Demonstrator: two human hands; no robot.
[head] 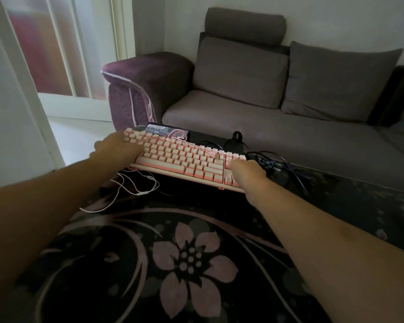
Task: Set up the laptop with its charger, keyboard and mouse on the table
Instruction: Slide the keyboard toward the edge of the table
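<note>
Both forearms reach out over a dark flowered bench (191, 264). At its far edge the left hand (117, 148) grips the left end of a pink keyboard (184, 162), fingers curled around it; its pale cable (131, 185) trails just below that hand. The right hand (247, 173) grips the keyboard's right end. Just right of that hand lies a tangle of black charger cord (282, 166). A grey sofa (278, 108) stands beyond.

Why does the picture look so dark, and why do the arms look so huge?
Head view: the room is dim, lit mostly from the door on the left; the wide-angle lens stretches the near forearms, so the hands on the pink keyboard look small.
</note>
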